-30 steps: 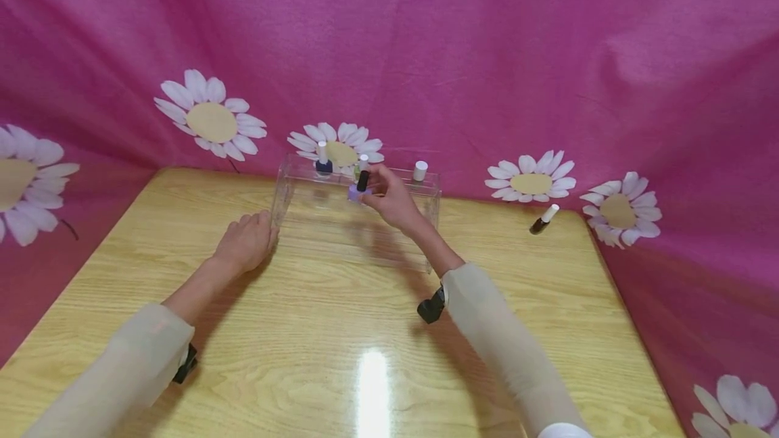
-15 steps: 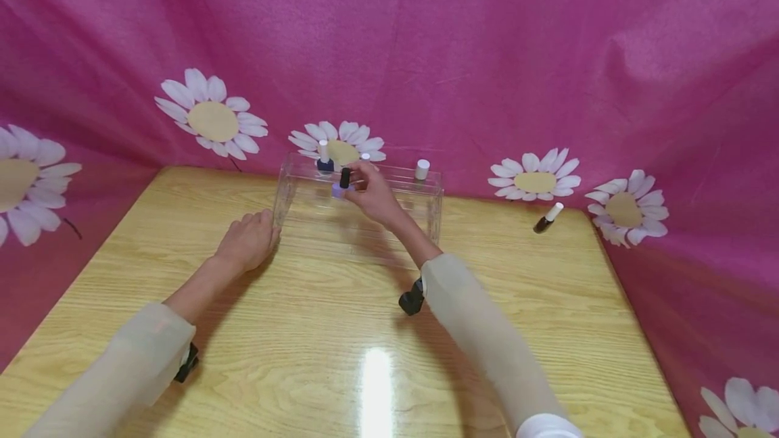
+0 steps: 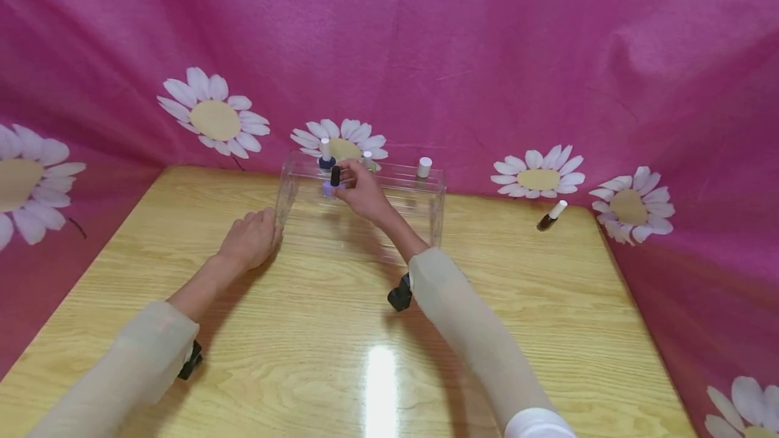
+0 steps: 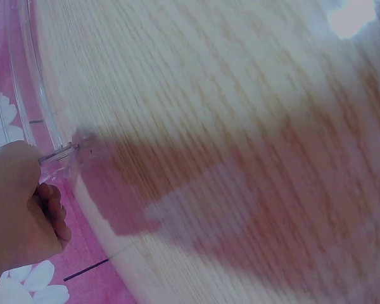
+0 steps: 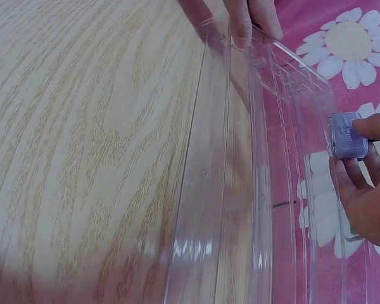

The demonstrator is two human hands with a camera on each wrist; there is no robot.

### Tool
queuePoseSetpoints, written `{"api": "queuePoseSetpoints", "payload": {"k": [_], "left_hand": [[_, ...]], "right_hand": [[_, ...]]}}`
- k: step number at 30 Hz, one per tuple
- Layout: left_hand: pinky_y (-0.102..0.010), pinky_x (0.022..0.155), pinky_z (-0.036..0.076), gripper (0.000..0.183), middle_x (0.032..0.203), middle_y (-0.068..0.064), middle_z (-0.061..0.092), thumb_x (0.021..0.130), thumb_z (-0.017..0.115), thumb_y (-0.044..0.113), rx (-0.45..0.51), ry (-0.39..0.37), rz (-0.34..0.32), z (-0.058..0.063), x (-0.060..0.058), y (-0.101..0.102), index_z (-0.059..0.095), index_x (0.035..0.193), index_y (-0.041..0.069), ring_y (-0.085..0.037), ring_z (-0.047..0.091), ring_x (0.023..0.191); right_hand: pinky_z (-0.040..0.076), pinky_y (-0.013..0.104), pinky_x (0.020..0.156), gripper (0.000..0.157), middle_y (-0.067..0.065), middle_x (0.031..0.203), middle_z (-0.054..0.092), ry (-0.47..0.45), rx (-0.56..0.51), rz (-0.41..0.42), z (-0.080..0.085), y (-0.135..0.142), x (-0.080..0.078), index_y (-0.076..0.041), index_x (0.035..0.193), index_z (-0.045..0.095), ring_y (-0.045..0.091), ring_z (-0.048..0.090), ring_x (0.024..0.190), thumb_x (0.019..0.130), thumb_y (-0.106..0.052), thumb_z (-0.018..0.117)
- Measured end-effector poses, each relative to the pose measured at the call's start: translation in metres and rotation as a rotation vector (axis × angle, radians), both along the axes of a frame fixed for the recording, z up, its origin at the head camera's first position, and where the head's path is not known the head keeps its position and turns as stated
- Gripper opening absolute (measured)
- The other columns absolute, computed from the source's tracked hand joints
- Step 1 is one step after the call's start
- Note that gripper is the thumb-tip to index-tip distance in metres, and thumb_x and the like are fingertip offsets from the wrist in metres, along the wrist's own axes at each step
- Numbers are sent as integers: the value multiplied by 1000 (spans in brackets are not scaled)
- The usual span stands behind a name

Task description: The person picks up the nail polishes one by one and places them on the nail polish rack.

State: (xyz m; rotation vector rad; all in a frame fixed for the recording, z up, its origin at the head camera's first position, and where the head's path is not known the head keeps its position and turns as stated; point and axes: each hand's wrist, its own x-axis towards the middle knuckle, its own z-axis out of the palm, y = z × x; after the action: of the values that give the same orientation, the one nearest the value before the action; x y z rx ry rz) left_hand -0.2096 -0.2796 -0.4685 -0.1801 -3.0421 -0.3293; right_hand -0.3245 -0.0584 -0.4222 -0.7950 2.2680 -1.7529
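Right hand [image 3: 362,196]: fingers clamped on lilac bottle [image 5: 346,142], at ten o'clock of clear rack [image 3: 410,205], partly hiding green bottle [image 3: 368,157] | Left hand [image 3: 248,240]: fingers grip rack's nine-o'clock end | I see dark-blue bottle [image 3: 327,163] at eleven, dark bottle [image 3: 546,222] at three

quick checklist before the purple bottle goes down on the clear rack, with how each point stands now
1. Right hand has a secure-looking grip on the purple bottle: ok, thumb and fingers hold it.
2. Purple bottle cap up: ok, black cap on top in the head view.
3. Left hand on the clear rack: ok, at its left end.
4. Dark blue bottle upright on the rack: ok.
5. Purple bottle's base resting on the rack: cannot tell.
6. White-capped dark bottle on the rack: not ok, it's off to the right.
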Motion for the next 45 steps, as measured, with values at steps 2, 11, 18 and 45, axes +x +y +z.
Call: {"api": "queuePoseSetpoints", "payload": {"k": [2,11,18,45], "left_hand": [[-53,71,45,22,86,-20,58,103,47,18,-5,2,-4,1,0,0,46,96,-4,-41,57,86],[-52,72,43,21,87,-19,58,104,45,18,-5,-14,1,0,0,-2,44,97,-3,-41,56,87],[-52,72,44,21,88,-20,59,104,45,18,-7,-14,2,-1,0,-2,45,97,-3,-41,56,87],[-54,69,46,22,83,-20,58,103,46,16,-3,15,-11,0,-1,-1,44,93,-3,-41,57,81]], "right_hand": [[47,30,89,39,27,111,64,-7,0,-5,0,-1,-1,8,122,55,37,61,105,85,15,65],[47,29,88,38,28,112,65,9,11,-23,-2,-9,-3,9,121,55,35,61,101,85,15,66],[48,29,87,39,27,113,65,7,21,-22,-4,-14,-4,9,122,55,33,61,100,85,14,65],[48,30,91,34,15,114,66,172,284,5,-3,-15,-3,-1,120,56,28,65,106,89,4,68]]}}
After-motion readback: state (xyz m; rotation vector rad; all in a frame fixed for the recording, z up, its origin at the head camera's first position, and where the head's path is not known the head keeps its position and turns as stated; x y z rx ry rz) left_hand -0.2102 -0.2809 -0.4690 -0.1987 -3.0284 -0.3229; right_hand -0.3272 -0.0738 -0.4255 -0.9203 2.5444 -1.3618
